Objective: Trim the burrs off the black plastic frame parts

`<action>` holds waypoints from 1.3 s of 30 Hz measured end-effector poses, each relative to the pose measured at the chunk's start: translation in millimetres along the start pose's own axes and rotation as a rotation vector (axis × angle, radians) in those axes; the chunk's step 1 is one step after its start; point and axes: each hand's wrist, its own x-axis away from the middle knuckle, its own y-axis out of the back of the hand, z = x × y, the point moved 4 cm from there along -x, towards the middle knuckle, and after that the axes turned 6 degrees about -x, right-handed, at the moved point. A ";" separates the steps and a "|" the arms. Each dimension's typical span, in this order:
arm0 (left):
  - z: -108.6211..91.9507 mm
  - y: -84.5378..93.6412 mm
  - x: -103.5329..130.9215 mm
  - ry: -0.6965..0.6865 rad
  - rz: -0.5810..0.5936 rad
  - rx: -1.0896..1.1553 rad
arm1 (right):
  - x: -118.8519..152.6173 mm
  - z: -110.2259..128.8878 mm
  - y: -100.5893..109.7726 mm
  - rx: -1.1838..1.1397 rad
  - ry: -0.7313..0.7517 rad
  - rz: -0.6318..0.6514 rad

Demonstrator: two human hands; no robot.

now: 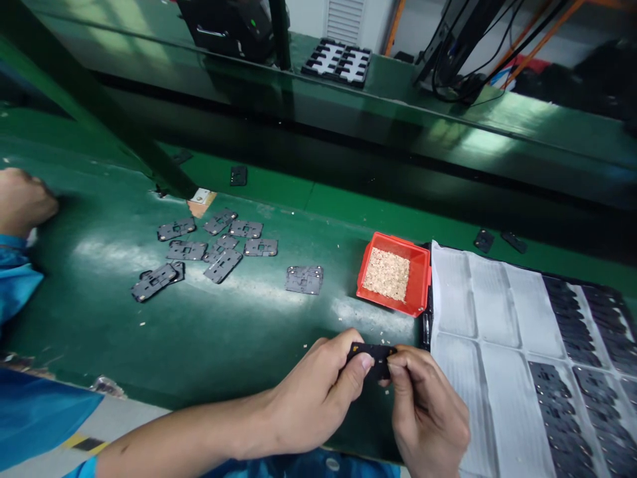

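Note:
A small black plate (pixel 374 358) with gold spots is held over the table's front edge, in front of a red bin (pixel 423 282) of tiny tan pieces. My left hand (pixel 323 382) pinches its left end between thumb and fingers. At its right end, the thumb and fingertips of my right hand (pixel 430 405) are closed on the plate. Whether a tiny piece is also between the right fingertips is too small to tell. A short stack of similar plates (pixel 304 279) lies left of the bin.
Several dark plates (pixel 186 250) lie scattered at the left centre. Trays with white liner (pixel 455 285) and rows of black parts stand at the right. Another person's hand (pixel 24 202) rests at the far left. A green post (pixel 124 133) slants down to the table.

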 end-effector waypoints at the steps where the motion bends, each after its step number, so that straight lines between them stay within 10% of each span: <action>1: 0.8 0.7 -0.2 -0.005 -0.003 -0.001 | 1.6 -0.4 1.5 -0.006 -0.028 0.013; 11: 5.6 13.8 1.2 -0.036 -0.014 -0.038 | 17.9 -26.4 20.9 -0.093 -0.417 0.042; 24: 26.8 9.8 -1.9 -0.133 -0.181 0.084 | -0.1 -7.6 -9.8 -0.173 -0.323 0.260; 39: 43.3 3.5 -0.2 -0.055 -0.169 0.253 | 7.6 -7.6 -14.0 -0.178 -0.308 0.218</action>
